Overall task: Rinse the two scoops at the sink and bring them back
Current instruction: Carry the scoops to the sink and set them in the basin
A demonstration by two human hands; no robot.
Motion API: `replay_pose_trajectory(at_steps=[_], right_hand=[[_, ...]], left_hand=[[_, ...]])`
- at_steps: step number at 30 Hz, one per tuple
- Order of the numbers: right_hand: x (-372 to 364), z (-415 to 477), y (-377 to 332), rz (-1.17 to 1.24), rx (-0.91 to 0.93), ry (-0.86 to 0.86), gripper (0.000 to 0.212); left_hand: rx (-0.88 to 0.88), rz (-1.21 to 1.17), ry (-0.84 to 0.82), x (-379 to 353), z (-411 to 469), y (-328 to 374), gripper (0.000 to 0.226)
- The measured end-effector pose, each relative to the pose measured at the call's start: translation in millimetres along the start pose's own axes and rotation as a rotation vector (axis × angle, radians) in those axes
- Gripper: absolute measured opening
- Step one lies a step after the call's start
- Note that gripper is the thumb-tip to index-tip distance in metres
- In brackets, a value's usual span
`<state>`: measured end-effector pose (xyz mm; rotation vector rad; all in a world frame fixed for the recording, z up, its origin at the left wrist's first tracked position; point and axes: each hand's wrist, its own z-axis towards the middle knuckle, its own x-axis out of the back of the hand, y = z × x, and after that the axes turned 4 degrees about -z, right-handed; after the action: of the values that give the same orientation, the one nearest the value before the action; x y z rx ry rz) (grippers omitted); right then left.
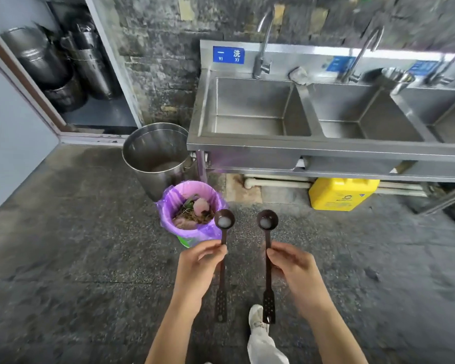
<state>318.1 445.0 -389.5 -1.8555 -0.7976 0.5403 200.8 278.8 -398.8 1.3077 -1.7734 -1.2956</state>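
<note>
Two long dark brown scoops are held out in front of me, bowls pointing away. My left hand (pixel 199 269) grips the handle of the left scoop (pixel 223 222); a whitish residue lies in its bowl. My right hand (pixel 294 269) grips the right scoop (pixel 267 219), which holds the same residue. Both handles end in flat perforated tips hanging below my hands. The steel sink (pixel 250 147) with several basins stands ahead, its left basin under a tall tap (pixel 263 46).
A purple-lined waste bin (pixel 168 206) full of scraps sits just beyond the left scoop, with a steel bucket (pixel 153 153) behind it. A yellow jug (pixel 342 194) stands under the sink. Steel pots (pixel 55 64) fill a cabinet at left. My shoe (pixel 256 315) shows below.
</note>
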Motion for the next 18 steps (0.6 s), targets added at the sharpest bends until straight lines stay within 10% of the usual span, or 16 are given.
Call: replay_pose_trajectory(at_steps=[18], right_hand=[[121,145,-71,-0.027,0.004,0.002,0.022]], left_hand=[[0.014,0.059,-0.010,-177,103,27,0.022]])
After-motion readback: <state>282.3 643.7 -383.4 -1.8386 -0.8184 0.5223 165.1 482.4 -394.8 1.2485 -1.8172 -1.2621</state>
